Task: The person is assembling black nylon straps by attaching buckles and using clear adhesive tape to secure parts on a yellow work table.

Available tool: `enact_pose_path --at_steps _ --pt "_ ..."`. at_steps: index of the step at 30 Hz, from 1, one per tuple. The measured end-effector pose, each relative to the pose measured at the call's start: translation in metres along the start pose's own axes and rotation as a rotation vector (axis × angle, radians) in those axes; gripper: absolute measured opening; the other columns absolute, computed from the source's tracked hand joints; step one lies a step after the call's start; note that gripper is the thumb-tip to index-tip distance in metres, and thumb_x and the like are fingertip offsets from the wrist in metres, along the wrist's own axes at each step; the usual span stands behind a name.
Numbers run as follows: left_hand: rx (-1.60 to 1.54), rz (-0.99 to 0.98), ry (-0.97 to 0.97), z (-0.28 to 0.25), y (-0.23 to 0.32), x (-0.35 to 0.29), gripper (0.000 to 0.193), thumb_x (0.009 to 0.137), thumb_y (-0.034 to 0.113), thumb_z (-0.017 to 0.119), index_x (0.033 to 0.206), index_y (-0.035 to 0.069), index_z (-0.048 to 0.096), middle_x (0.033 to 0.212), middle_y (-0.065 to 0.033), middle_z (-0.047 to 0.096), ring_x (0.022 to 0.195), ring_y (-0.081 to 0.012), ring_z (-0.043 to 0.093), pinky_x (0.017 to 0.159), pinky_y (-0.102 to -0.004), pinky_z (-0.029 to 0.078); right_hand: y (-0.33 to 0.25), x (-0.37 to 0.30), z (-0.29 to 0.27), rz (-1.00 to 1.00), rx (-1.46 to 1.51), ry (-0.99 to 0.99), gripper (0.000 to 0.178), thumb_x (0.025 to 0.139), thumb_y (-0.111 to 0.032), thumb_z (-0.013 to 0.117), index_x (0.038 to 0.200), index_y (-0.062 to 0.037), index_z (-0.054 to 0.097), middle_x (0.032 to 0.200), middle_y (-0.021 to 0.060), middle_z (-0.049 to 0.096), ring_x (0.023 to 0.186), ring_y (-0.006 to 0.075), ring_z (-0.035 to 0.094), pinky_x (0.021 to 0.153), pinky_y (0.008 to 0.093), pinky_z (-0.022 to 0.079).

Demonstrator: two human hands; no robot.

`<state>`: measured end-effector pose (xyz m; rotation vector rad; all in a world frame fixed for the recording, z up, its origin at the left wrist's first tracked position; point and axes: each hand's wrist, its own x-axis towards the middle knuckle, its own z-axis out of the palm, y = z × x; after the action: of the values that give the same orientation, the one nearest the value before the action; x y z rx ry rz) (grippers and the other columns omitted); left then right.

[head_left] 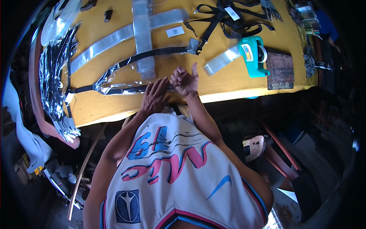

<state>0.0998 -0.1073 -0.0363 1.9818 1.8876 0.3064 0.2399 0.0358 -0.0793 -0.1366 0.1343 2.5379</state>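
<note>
A black strap (137, 57) lies in a long loop on the yellow table, its left part inside a clear, crinkled plastic sleeve (108, 76). My left hand (154, 93) rests flat on the near run of this strap, fingers stretched out and pressing on it by the table's front edge. Just right of it, my right hand (185, 81) is raised a little, its fingers curled in and its thumb pointing away from me. Whatever those curled fingers hold, if anything, is hidden. A metal clip (198, 50) sits at the strap's far right end.
A teal tape dispenser (251, 57) stands right, beside a worn dark board (280, 70). Clear plastic strips (143, 38) cross behind my hands near a white label (175, 32). Black harness straps (228, 19) lie at the back. Wrapped straps (57, 72) pile up left.
</note>
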Motion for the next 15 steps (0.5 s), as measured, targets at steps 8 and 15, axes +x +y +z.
enact_pose_path --at_steps 8,15 --pt "0.11 0.09 0.044 0.018 -0.009 0.0 0.068 0.093 0.038 0.06 0.154 0.019 0.035 0.162 -0.0114 0.028 0.15 -0.0308 0.025 0.117 -0.0595 0.02 0.0 -0.001 0.001 0.013 0.008 -0.029 0.072 0.094 -0.073 0.041 0.093 -0.0033 0.058 0.068 0.0081 0.047 0.062 0.0212 0.039 0.063 0.0342 0.034" --pt "0.057 0.055 -0.05 0.022 -0.006 -0.004 0.078 0.087 0.038 0.066 0.156 0.022 0.032 0.163 -0.0119 0.025 0.151 -0.0326 0.023 0.118 -0.0615 0.017 -0.005 -0.004 -0.003 0.028 0.067 -0.094 0.077 0.093 -0.075 0.04 0.1 -0.0014 0.061 0.074 0.0102 0.051 0.065 0.0229 0.043 0.066 0.0353 0.036"
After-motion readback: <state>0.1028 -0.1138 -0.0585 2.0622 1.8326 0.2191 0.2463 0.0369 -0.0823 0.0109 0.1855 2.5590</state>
